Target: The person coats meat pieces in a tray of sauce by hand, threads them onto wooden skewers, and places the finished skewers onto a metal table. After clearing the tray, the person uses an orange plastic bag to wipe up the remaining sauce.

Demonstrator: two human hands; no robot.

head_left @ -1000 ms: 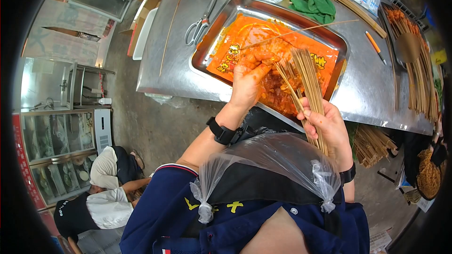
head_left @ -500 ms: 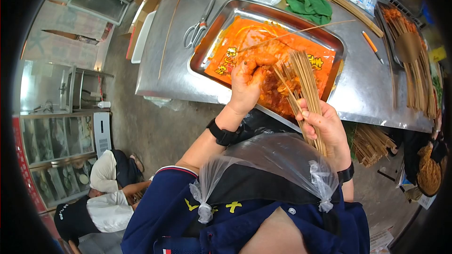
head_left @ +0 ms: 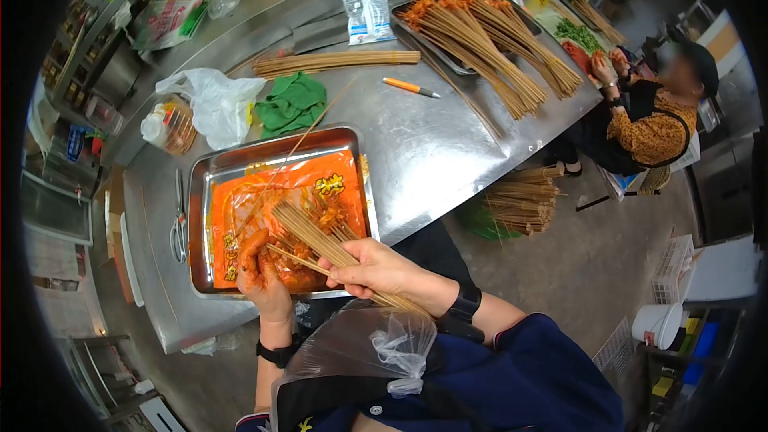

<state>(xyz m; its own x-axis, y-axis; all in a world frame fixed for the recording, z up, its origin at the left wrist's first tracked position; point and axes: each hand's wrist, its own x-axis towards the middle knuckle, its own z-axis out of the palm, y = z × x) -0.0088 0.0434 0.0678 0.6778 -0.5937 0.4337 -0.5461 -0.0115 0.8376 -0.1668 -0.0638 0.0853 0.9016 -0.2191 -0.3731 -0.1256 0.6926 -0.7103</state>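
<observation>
- Your right hand (head_left: 382, 270) has its grip clamped around the skewer bundle (head_left: 308, 232), fingers wrapped across the sticks in their lower part.
- The bundle hangs just above the near end of the tray (head_left: 272, 146), which sits on the steel tabletop (head_left: 432, 152).
- Its long axis is a diagonal. The butt ends stick out past your palm toward your body, and the far ends fan out up and to the left over the marinated meat (head_left: 292, 272).
- Expect the bundle to be light and stiff, though each stick is thin and will likely snap if bent sideways.
- The sticks can slide against one another, so hold them where the bundle is tight, near your palm, not at the fanned end (that end splays loose).
- Your left hand (head_left: 260, 276) rests at the tray's near edge, coated in orange sauce. Its fingers are curled into the meat, and you cannot tell whether the grip has a piece pinched.
- The meat looks soft, wet and slippery. Pinch it firmly and low, and any stick touched with that hand will probably turn slick.
</observation>
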